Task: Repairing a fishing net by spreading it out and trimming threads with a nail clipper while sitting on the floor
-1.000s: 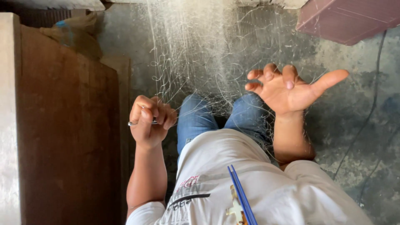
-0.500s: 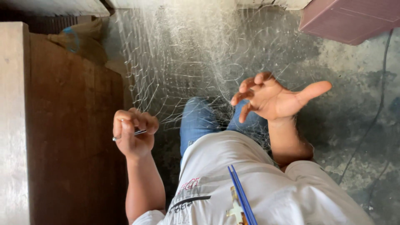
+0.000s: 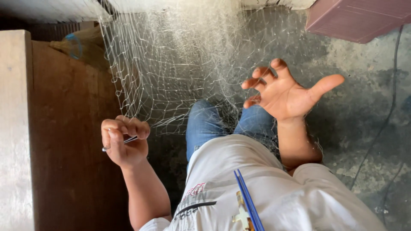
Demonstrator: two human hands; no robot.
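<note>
Since half a second ago, the left hand [image 3: 125, 143] has dropped lower and nearer the body, and the right hand [image 3: 287, 92] has spread wider and drifted to the right.

Pale net [image 3: 180, 64] hangs from the top edge of the view, spreads over the grey floor [image 3: 364, 111] and drapes down onto the jeans [image 3: 205, 126] at the knees. A wooden board [image 3: 60, 141] fills the left side, and a pink box [image 3: 359, 19] sits in the top right corner. A dark cable [image 3: 387, 115] runs down the floor near the right edge.

The right hand is open, fingers splayed and slightly curled, thumb out, with the mesh strands lying across the fingertips; whether it grips any I cannot tell. The left hand is curled into a fist around a thin metal needle [image 3: 128, 140], pinching net strands at the mesh's lower left edge.
</note>
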